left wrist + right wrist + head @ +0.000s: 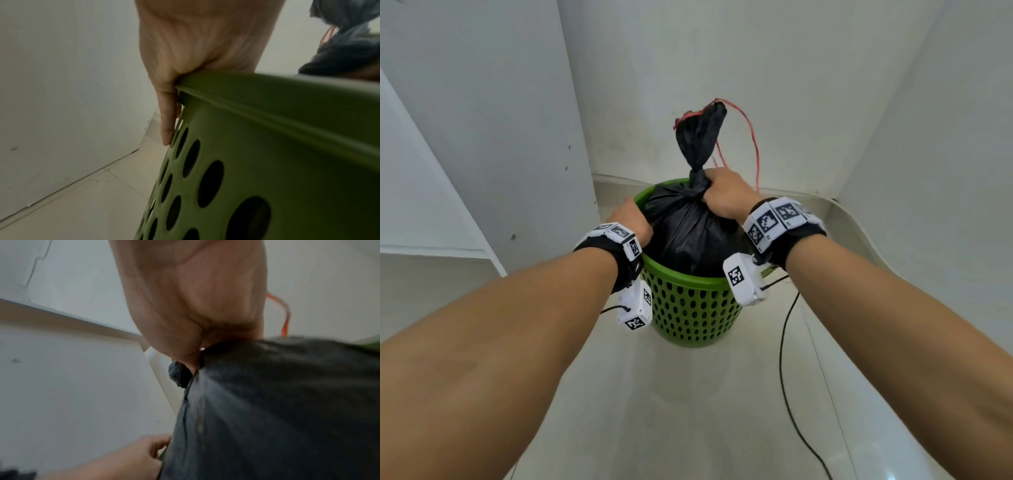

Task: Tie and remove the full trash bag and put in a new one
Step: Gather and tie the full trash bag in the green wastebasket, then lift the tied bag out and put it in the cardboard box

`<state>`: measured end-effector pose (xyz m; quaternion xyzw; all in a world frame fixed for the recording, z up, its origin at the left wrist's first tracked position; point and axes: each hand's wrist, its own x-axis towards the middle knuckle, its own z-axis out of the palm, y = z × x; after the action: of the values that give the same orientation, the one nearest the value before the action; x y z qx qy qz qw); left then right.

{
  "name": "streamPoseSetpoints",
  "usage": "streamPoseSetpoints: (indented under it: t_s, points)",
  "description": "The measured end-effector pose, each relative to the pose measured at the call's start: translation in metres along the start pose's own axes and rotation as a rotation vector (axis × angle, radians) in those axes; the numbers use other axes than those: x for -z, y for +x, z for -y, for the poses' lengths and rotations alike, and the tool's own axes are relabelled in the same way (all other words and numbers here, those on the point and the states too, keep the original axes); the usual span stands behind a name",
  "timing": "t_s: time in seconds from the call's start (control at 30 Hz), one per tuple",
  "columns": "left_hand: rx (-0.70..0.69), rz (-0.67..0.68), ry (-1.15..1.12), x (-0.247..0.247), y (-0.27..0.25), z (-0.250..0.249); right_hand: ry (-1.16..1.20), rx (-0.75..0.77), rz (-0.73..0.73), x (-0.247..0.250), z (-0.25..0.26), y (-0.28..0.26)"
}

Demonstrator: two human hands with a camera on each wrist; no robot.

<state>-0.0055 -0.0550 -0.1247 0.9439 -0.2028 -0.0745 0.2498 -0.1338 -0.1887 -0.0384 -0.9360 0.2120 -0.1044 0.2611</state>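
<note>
Black strap w/ white marker blocks (774, 219) wraps each wrist; the blocks carry square b/w code patterns, no readable writing. A thin black cable (784, 359) trails over the pale glossy floor tiles (688, 411), near right.

Left hand (631, 219) grips the left rim of the green bin (688, 308): thumb side goes over the rim next to the bag, and in the left wrist view one straight finger (167, 123) lies down the outer wall. Bin is round hard plastic, smooth rim band, wall perforated w/ rows of oval holes; it stands on the floor in a white-walled corner.

Right hand (722, 195) is fisted around the neck of the black trash bag (688, 233), right at the knot (698, 183), fingers curled tight round the plastic. Bag is thin, crinkly, slightly shiny film, bulging full, lower part sitting inside the bin & upper part rising above the rim. Past the knot, the twisted tail (700, 133) sticks up toward the far wall; red drawstring (753, 144) loops from its tip down behind the right hand.
</note>
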Motion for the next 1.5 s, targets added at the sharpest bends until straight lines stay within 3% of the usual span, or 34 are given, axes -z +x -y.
streamPoseSetpoints:
  t_s: [0.2, 0.4, 0.53, 0.6, 0.67, 0.77, 0.83, 0.97, 1.03, 1.17, 1.33, 1.5]
  points:
    - [0.004, 0.003, -0.027, 0.004, -0.005, -0.003, 0.353, -0.116, -0.283, 0.058, -0.015, -0.001]
    - [0.034, -0.024, -0.173, 0.028, -0.014, -0.011, 0.764, 0.018, -0.413, 0.122, 0.000, -0.012]
    - [0.060, -0.086, -0.552, 0.057, -0.010, -0.033, 0.996, 0.060, -0.477, 0.158, 0.002, -0.019]
    - [0.087, 0.028, -0.910, 0.070, -0.013, -0.050, 1.101, 0.060, -0.490, 0.167, -0.002, -0.023]
    - [0.098, 0.227, -1.310, 0.080, -0.017, -0.065, 1.153, 0.052, -0.513, 0.166, -0.008, -0.024]
    - [0.012, 0.311, -1.470, 0.096, -0.022, -0.081, 0.957, 0.044, -0.568, 0.155, -0.012, -0.024]
    - [-0.029, 0.310, -1.440, 0.103, -0.028, -0.090, 0.841, 0.046, -0.536, 0.145, -0.009, -0.024]
    - [-0.108, 0.331, -1.407, 0.102, -0.032, -0.102, 1.125, 0.148, -0.228, 0.123, -0.008, -0.016]
    - [-0.136, 0.351, -1.419, 0.099, -0.028, -0.105, 1.066, 0.190, -0.212, 0.115, -0.011, -0.009]
    - [-0.142, 0.359, -1.415, 0.091, -0.010, -0.105, 1.002, 0.075, -0.276, 0.105, -0.027, 0.008]
    - [-0.004, 0.409, -1.404, 0.089, 0.005, -0.114, 1.057, -0.057, -0.221, 0.103, -0.035, 0.020]
    - [0.202, 0.461, -1.386, 0.135, 0.008, -0.139, 1.032, -0.194, -0.119, 0.151, 0.004, 0.039]
